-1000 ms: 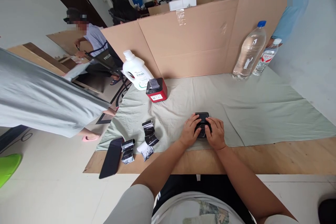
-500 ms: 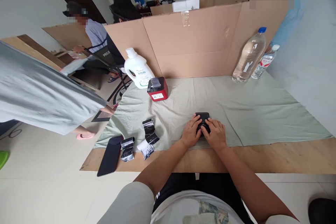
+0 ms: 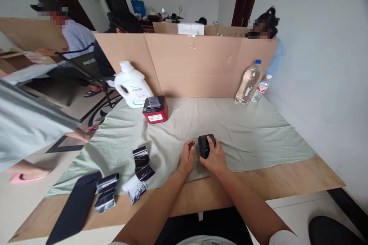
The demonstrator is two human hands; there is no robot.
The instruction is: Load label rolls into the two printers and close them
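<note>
Phone (image 3: pixel 75 206): dark slab, lying flat at the near left edge of the desk (image 3: pixel 301 180), about 8 o'clock from the hands.

Foil packets (image 3: pixel 105 196): two crumpled, shiny pieces; one just right of the phone, the other (image 3: pixel 142 162) at its 1 o'clock on the cloth.

White wad (image 3: pixel 135 189): crumpled, printed, between the two foil pieces, at the cloth's near hem.

Detergent jug (image 3: pixel 132 86): white, upright, far left corner, against the cardboard screen (image 3: pixel 195 65).

Red box (image 3: pixel 155 109): dark top, white label on its front, at 5 o'clock of the jug, near it.

Cloth (image 3: pixel 258 134): pale green, spread over most of the wooden desk.

Left hand (image 3: pixel 187 157): open, fingers loosely spread, resting on the cloth just beside the black box, at its 8 o'clock; whether it touches the box cannot be told.

Black box (image 3: pixel 206 145): small, rounded, centre of the cloth, tilted up on edge.

Right hand (image 3: pixel 214 157): wrapped around the black box from the right and near side, fingers closed on it.

Bottles: large clear one (image 3: pixel 248 83) with a blue cap, upright at the far right; small one (image 3: pixel 261 89) at its 3 o'clock, just beside it.
</note>
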